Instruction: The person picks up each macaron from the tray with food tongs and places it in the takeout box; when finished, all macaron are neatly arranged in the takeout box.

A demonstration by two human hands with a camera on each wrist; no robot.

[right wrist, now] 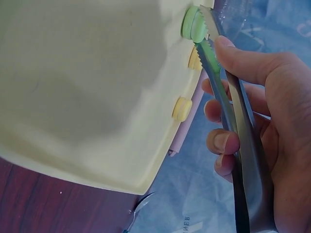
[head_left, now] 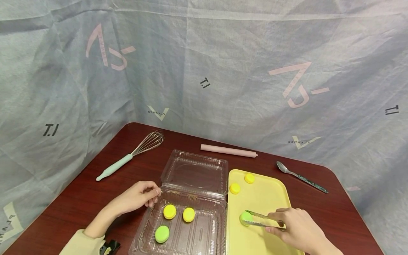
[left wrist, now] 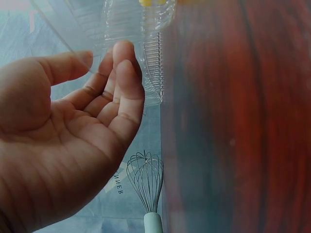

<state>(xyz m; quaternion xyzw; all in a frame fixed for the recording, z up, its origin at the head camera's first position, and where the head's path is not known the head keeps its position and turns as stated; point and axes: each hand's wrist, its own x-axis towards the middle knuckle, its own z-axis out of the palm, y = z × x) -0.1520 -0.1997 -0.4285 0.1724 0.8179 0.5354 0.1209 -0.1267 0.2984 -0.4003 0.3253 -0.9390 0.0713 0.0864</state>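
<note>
Gripping metal tongs [right wrist: 253,170] between thumb and curled fingers, the right hand [head_left: 294,225] has their toothed tips around a green macaron [head_left: 245,217] on the yellow tray [head_left: 258,198]; how firmly they squeeze is hard to tell. The left hand [head_left: 140,197] holds nothing – its fingers loosely bent, a gap left at the thumb – beside the clear plastic box [head_left: 204,244], and whether it touches the edge cannot be told. The near ends of box and tray are cut off, and a dark object [head_left: 109,247] by the sleeve [head_left: 83,243] is too hidden to name. Inside the ribbed, see-through box sit two round yellow macarons [head_left: 188,214] and a second green one [head_left: 162,234]; its lid [head_left: 197,173] lies folded back. Two more yellow macarons [head_left: 234,188] rest near the tray's far left corner. Glossy, wood-grained counter [head_left: 322,209] carries everything, before wrinkled grey cloth [head_left: 204,46].
</note>
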